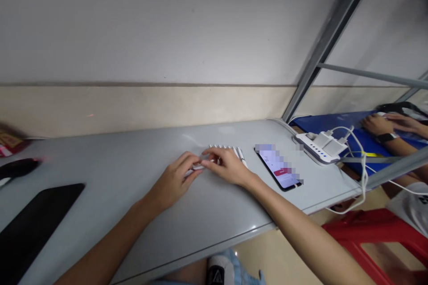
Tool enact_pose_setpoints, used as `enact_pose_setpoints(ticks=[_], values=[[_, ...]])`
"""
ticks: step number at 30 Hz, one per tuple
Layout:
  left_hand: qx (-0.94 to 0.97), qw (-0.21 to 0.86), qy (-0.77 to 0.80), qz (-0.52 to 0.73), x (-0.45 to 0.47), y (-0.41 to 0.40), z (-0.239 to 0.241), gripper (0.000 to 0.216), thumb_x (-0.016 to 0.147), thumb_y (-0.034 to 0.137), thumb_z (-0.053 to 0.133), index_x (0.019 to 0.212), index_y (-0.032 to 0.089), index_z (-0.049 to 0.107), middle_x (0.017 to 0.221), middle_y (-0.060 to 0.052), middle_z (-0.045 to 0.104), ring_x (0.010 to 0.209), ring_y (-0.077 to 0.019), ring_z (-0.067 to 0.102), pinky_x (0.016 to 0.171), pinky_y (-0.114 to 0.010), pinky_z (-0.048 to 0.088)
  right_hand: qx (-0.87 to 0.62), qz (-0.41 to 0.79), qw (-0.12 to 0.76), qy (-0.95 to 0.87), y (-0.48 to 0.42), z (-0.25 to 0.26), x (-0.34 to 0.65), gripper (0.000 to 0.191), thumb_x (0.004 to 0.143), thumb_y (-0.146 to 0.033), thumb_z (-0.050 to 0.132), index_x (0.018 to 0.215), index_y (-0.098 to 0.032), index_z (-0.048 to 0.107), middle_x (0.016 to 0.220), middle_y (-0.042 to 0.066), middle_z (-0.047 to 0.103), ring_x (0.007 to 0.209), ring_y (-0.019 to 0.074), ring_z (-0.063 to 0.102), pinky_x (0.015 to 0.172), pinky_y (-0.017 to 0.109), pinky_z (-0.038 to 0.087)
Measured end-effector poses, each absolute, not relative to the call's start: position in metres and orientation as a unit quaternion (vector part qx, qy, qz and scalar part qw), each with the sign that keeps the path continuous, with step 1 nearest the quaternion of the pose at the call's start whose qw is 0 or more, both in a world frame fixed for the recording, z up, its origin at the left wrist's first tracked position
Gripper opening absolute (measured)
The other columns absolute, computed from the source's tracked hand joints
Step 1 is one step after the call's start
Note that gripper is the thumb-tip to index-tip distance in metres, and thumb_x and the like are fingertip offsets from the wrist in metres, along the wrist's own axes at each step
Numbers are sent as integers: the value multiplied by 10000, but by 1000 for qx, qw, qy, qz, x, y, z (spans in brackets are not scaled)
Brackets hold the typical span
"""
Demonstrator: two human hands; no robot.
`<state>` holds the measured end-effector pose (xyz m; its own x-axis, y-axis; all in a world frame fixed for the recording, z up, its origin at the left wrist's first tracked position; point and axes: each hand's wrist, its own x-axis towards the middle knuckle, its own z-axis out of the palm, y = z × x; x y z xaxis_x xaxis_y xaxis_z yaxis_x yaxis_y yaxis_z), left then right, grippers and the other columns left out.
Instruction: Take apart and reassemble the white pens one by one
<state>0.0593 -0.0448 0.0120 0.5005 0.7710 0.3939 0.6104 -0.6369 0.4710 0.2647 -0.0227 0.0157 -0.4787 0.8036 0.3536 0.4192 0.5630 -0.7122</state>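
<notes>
Over the middle of the grey table, my left hand (179, 174) pinches a slim white stick-like piece (198, 167), perhaps a pen. The fingertips of my right hand (227, 167) are closed around the other end of the same piece, so the two hands almost meet. Its exact kind is hard to make out, as fingers cover much of it. Just behind my right hand, several white sticks (241, 155) lie side by side on the table, partly hidden by that hand.
A lit phone (279, 167) lies to the right, before a white power strip (317, 147) with plugs and cables. A black mat (40, 227) and a dark mouse (20, 168) are at left. Beyond the metal frame (329, 40), another person's hands (384, 124) are over a blue surface; below stands a red stool (371, 227).
</notes>
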Motion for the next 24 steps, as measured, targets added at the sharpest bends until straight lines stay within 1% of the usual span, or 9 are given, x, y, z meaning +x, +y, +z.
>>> enact_pose_setpoints(ticks=[3,5,7,10,14,18,20,21,24], values=[[858,146,394,295,61,-46,12,199,956,335,423,1035,205,551,1028,-55,598,910,-155,581,799,-273,484,-374,296,306,-824,-22,14,263,368,948,-414,453,755,-170,649,635,-11,570,583,104,456,576,236,314],[853,125,416,290,57,-44,12,230,947,376,437,1046,205,555,1029,-59,611,912,-167,591,799,-290,488,-399,285,317,-812,-20,13,264,399,937,-424,461,663,-168,594,572,-26,505,554,98,407,551,239,278],[847,99,445,272,52,-40,13,268,949,403,424,1065,203,560,1033,-61,630,920,-182,601,821,-315,482,-431,289,356,-777,-18,14,266,417,924,-460,464,633,-172,548,564,-31,468,552,98,388,540,240,265],[843,74,466,259,46,-36,14,308,974,383,349,1077,194,569,1022,-66,647,919,-187,602,844,-333,470,-445,358,389,-722,-15,17,272,472,904,-544,443,608,-181,504,548,-33,414,524,100,366,515,241,263],[854,15,453,257,45,-34,15,313,989,319,301,1013,170,576,950,-70,627,892,-191,554,838,-340,444,-411,495,343,-685,-13,17,276,526,870,-619,451,611,-173,553,530,-25,427,464,90,349,475,245,265],[861,-53,458,213,47,-36,17,292,978,253,294,910,179,568,839,-61,613,804,-209,496,739,-350,397,-391,591,309,-635,-12,13,276,514,851,-635,479,642,-170,552,514,-46,382,420,76,279,426,241,206],[856,-72,471,200,47,-37,17,284,961,208,298,840,189,554,795,-59,606,788,-215,485,728,-354,380,-389,571,310,-653,-14,14,274,481,854,-611,495,655,-176,542,516,-55,359,431,78,269,433,238,212],[851,-71,479,203,47,-37,16,282,948,179,298,806,192,541,775,-57,597,781,-214,485,727,-351,378,-389,536,318,-679,-15,15,273,458,864,-584,498,661,-176,545,526,-51,374,451,84,296,452,236,239],[831,-17,504,235,46,-37,11,268,918,141,303,753,199,506,730,-41,559,737,-195,492,693,-323,391,-392,371,367,-758,-20,20,271,334,887,-460,528,728,-175,598,614,-19,508,573,109,433,559,237,333]])
